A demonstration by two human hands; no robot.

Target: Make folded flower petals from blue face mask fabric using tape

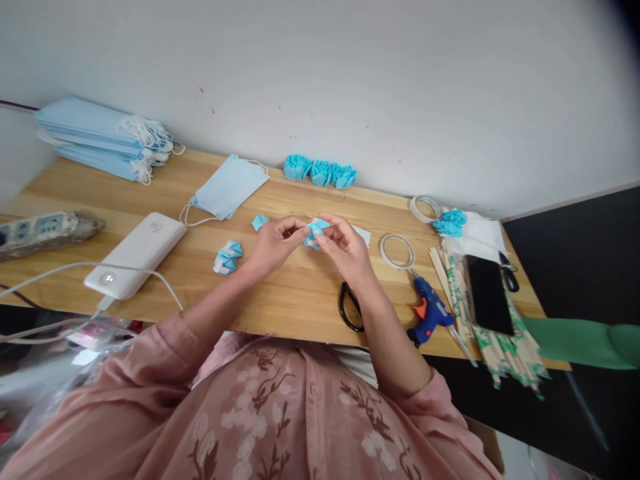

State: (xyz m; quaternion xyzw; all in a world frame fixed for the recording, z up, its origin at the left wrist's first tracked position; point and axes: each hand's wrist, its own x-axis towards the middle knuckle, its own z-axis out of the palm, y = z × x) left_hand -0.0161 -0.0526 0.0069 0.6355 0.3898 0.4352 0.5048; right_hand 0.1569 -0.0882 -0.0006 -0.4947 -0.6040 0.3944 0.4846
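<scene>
Between my fingertips is a small folded light-blue piece point(316, 235) with some white showing. My left hand point(278, 243) pinches its left side, and my right hand point(346, 244) grips it from the right. Just left of my left hand lies a little blue folded piece point(260, 221). Further left, a few blue-and-white folded pieces point(229, 257) sit in a cluster. Under my right wrist a black scissors handle point(349, 308) shows; the rest is hidden. Behind my right hand a white slip point(362, 235) is partly covered.
Three blue flowers point(321, 172) stand by the wall. Face masks point(230, 187) and a mask stack point(105, 137) lie left, near a white power bank point(136, 255). Tape rolls point(397, 252), a blue glue gun point(429, 308), wrapped chopsticks point(510, 353) and a phone point(489, 293) lie right.
</scene>
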